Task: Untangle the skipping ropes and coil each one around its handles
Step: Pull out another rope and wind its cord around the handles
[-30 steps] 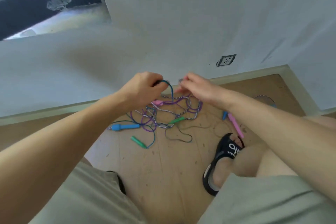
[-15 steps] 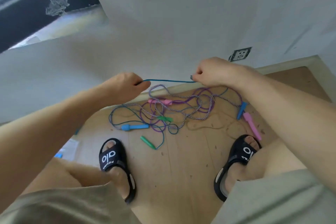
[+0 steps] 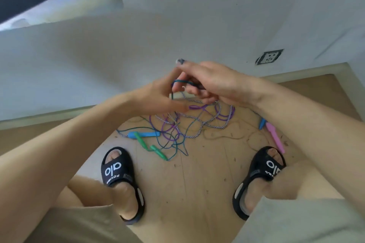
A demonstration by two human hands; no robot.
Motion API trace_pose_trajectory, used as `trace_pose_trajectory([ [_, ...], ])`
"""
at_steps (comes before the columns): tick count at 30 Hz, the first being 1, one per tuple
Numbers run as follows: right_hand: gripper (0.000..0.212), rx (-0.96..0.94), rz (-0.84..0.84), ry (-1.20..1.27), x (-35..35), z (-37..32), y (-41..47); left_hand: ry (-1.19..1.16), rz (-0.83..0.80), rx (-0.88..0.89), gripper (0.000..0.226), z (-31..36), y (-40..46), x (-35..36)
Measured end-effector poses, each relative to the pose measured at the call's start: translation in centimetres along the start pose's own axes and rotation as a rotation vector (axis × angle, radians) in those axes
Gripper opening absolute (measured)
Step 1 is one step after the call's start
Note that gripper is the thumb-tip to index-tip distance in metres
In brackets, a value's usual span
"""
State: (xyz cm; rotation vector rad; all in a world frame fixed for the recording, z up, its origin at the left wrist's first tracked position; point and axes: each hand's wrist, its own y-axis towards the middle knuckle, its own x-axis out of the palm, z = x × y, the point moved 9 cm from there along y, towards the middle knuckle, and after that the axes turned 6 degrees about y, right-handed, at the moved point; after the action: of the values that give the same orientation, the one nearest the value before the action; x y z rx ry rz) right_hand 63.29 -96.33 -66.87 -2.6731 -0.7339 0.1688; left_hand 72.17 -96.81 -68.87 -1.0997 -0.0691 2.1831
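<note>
A tangle of skipping ropes lies on the wooden floor by the wall: purple, teal and white-striped cords crossing each other. A blue handle and two green handles lie at its left, a pink handle with a blue one at its right. Both hands are raised above the tangle and close together. My right hand grips a loop of the teal rope. My left hand touches the same loop with its fingers pointing up; its grip is hidden.
My feet in black slides stand on either side of the tangle. A grey wall with a socket and a skirting board runs just behind the ropes. Small debris dots the floor.
The hands were apart with a teal strand taut between them; now they have come together and the strand forms a small loop. The green handles have shifted on the floor.
</note>
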Motion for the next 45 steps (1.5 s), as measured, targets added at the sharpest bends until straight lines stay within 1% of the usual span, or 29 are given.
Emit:
trace_pose_trajectory([
  [2, 0.054, 0.0, -0.057, -0.003, 1.3, -0.3, 0.1, -0.279, -0.06, 0.069, 0.028, 1.9, -0.2, -0.1],
  [4, 0.051, 0.013, -0.063, 0.009, 1.2, -0.4, 0.1, -0.311, -0.103, 0.064, 0.015, 2.5, -0.5, 0.1],
  [5, 0.048, 0.025, -0.046, -0.007, 0.7, -0.5, 0.0, -0.221, -0.099, 0.027, 0.011, 2.0, -0.4, 0.3],
  [7, 0.035, 0.002, 0.022, -0.221, -1.0, -0.6, -0.1, 0.007, -0.064, -0.044, 0.022, 0.6, -0.2, 0.1],
  [10, 0.021, 0.025, 0.129, -0.856, -4.5, 0.1, -0.3, 0.342, 0.008, -0.208, 0.041, -2.5, -0.3, -2.5],
  [12, 0.015, 0.168, 0.18, -1.111, -7.0, 1.7, -0.6, 0.592, -0.066, -0.387, 0.039, -6.2, -1.2, -4.2],
  [13, 0.015, 0.221, 0.218, -1.138, -7.9, 2.2, -0.8, 0.708, -0.141, -0.472, 0.037, -8.1, -2.0, -4.7],
  [15, 0.015, 0.191, 0.283, -1.005, -8.1, 2.2, -0.6, 0.833, -0.269, -0.568, 0.034, -10.4, -3.4, -4.6],
  [16, 0.014, 0.14, 0.274, -0.837, -7.2, 1.9, -0.4, 0.797, -0.275, -0.55, 0.038, -10.6, -3.4, -3.9],
  [17, 0.012, 0.082, 0.234, -0.621, -5.7, 1.6, -0.3, 0.685, -0.241, -0.461, 0.055, -9.8, -2.9, -2.8],
  [18, 0.011, 0.035, 0.176, -0.414, -4.0, 1.0, -0.3, 0.49, -0.18, -0.335, 0.074, -8.0, -2.2, -1.8],
  [19, 0.014, 0.003, 0.117, -0.257, -2.4, 0.3, -0.5, 0.271, -0.124, -0.213, 0.084, -5.9, -1.6, -0.9],
  [20, 0.018, -0.027, 0.065, -0.147, -1.2, -0.3, -0.6, 0.06, -0.084, -0.097, 0.085, -3.5, -1.3, -0.3],
  [21, 0.021, -0.05, 0.025, -0.053, -0.4, -0.7, -0.6, -0.109, -0.073, -0.012, 0.077, -1.6, -1.0, 0.2],
  [22, 0.022, -0.064, 0.001, 0.027, -0.1, -1.0, -0.5, -0.239, -0.069, 0.04, 0.061, 0.0, -0.9, 0.5],
  [24, 0.023, -0.071, -0.006, 0.135, -0.4, -1.3, -0.3, -0.355, -0.066, 0.039, 0.017, 1.5, -1.0, 0.6],
  [25, 0.025, -0.074, 0.004, 0.155, -0.8, -1.4, -0.3, -0.357, -0.038, 0.031, 0.007, 1.6, -1.2, 0.4],
  [26, 0.026, -0.076, 0.016, 0.167, -1.2, -1.4, -0.4, -0.36, -0.017, 0.03, 0.01, 1.6, -1.4, 0.2],
  [28, 0.027, -0.065, -0.006, 0.187, -1.2, -1.1, -0.6, -0.354, 0.019, 0.032, 0.006, 1.6, -1.5, -0.1],
  [30, 0.028, -0.036, -0.068, 0.181, -0.5, -0.8, -1.0, -0.348, 0.065, 0.032, 0.017, 1.4, -1.3, -0.3],
  [32, 0.031, -0.021, -0.132, 0.131, 0.5, -0.6, -1.4, -0.316, 0.091, 0.006, 0.01, 1.2, -1.2, -0.7],
  [33, 0.031, -0.014, -0.139, 0.088, 0.6, -0.5, -1.6, -0.224, 0.1, -0.005, 0.015, 0.9, -1.1, -1.0],
  [35, 0.027, 0.011, -0.084, -0.044, -0.3, -0.3, -1.8, 0.144, 0.106, -0.068, 0.043, -0.2, -0.9, -1.6],
  [37, 0.018, 0.034, 0.03, -0.226, -2.3, 0.1, -1.8, 0.484, 0.113, -0.195, 0.05, -2.9, -0.6, -2.7],
  [39, 0.007, 0.054, 0.159, -0.43, -4.6, 0.4, -1.9, 0.671, 0.001, -0.392, 0.043, -7.6, -0.8, -3.1],
  [42, 0.011, 0.078, 0.265, -0.551, -6.0, 1.1, -1.9, 0.844, -0.28, -0.578, 0.026, -12.6, -2.3, -2.4],
  [43, 0.015, 0.071, 0.27, -0.519, -5.8, 1.2, -1.8, 0.867, -0.302, -0.579, 0.021, -13.0, -2.4, -2.1],
  [44, 0.019, 0.058, 0.254, -0.451, -5.2, 1.3, -1.7, 0.816, -0.255, -0.528, 0.028, -12.4, -2.1, -1.8],
  [45, 0.023, 0.04, 0.222, -0.344, -4.4, 1.4, -1.5, 0.677, -0.17, -0.44, 0.044, -11.0, -1.4, -1.4],
])
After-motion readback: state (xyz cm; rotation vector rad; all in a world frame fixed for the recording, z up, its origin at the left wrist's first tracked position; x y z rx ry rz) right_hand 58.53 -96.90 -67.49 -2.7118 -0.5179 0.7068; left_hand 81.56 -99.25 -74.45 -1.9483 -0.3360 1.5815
